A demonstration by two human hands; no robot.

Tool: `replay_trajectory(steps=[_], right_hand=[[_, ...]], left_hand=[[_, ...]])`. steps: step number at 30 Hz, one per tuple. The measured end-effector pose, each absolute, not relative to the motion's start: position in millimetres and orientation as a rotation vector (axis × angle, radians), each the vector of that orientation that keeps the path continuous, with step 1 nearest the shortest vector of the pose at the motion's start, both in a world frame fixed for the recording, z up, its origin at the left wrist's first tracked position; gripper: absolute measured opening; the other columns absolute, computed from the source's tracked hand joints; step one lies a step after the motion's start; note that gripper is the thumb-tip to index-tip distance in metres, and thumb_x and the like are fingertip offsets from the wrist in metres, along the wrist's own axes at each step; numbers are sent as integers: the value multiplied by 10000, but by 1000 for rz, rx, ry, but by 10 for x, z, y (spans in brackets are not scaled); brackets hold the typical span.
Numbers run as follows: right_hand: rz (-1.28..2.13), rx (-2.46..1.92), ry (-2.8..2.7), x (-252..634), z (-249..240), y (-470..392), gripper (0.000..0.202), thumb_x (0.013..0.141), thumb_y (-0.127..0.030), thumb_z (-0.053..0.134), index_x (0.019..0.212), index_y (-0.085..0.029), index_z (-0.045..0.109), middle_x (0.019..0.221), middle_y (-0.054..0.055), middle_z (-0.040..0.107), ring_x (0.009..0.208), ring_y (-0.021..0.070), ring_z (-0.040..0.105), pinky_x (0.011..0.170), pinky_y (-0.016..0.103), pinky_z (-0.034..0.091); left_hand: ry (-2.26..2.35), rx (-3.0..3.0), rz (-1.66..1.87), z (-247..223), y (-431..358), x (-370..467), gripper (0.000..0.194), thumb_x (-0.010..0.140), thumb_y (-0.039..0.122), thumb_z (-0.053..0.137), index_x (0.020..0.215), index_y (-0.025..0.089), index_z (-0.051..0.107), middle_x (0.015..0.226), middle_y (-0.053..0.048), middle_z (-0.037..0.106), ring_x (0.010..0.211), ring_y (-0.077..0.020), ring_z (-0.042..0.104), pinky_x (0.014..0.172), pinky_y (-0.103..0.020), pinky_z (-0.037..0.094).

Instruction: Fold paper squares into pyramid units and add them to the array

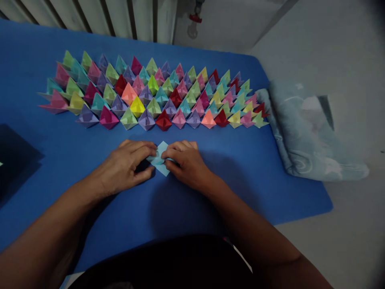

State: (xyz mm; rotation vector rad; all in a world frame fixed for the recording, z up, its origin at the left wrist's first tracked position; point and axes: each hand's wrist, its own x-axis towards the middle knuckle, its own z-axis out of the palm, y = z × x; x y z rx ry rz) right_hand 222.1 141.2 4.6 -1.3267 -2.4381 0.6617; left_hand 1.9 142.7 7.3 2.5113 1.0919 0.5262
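A light blue piece of folded paper [163, 150] lies between my two hands on the blue mat, with pointed corners showing above and below. My left hand [129, 162] is at its left edge, fingers bent and closed on the paper. From the right, my right hand [186, 162] pinches the paper between thumb and forefinger near its middle. Fingers hide both side ends of the paper. Beyond my hands stand rows of small folded paper boats [153, 106] in green, purple, pink, red, yellow, orange and blue.
A folded grey-blue patterned cloth [309, 132] lies over the right edge of the blue mat [240, 172]. At the far left is a dark object [16, 160]. A ribbed white radiator [120, 18] and a red valve handle [195, 18] are behind the mat.
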Motion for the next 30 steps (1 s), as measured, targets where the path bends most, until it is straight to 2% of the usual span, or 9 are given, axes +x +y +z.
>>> replay_trajectory(steps=[7, 16, 22, 30], right_hand=[[648, -1370, -2372, 2193, 25, 1388, 114, 920, -219, 568, 962, -234, 673, 1029, 14, 683, 943, 188, 533, 844, 355, 274], [705, -1485, -2261, 2131, 61, 1384, 111, 936, -264, 565, 867, -206, 630, 1015, 28, 677, 967, 188, 562, 848, 350, 291], [689, -1555, -2211, 2078, 65, 1387, 112, 915, -247, 585, 821, -193, 613, 985, 26, 679, 971, 187, 568, 838, 342, 293], [636, -1624, -2194, 2032, 35, 1393, 129, 905, -242, 564, 788, -198, 596, 969, 30, 676, 935, 194, 559, 818, 346, 288]], left_hand=[[1128, 2523, 591, -18, 1440, 10, 204, 937, 329, 506, 972, 195, 655, 1187, -104, 681, 1075, -263, 647, 932, -441, 498], [1188, 2580, 625, -50, 1458, 39, 273, 987, 337, 460, 890, 171, 653, 1095, -108, 709, 1013, -247, 670, 884, -421, 495], [1303, 2527, 624, -49, 1448, 86, 300, 987, 362, 452, 841, 183, 643, 1062, -90, 711, 1008, -257, 659, 844, -422, 473], [1402, 2442, 589, -58, 1455, 112, 240, 953, 361, 501, 816, 207, 623, 1066, -76, 692, 1008, -258, 624, 823, -425, 437]])
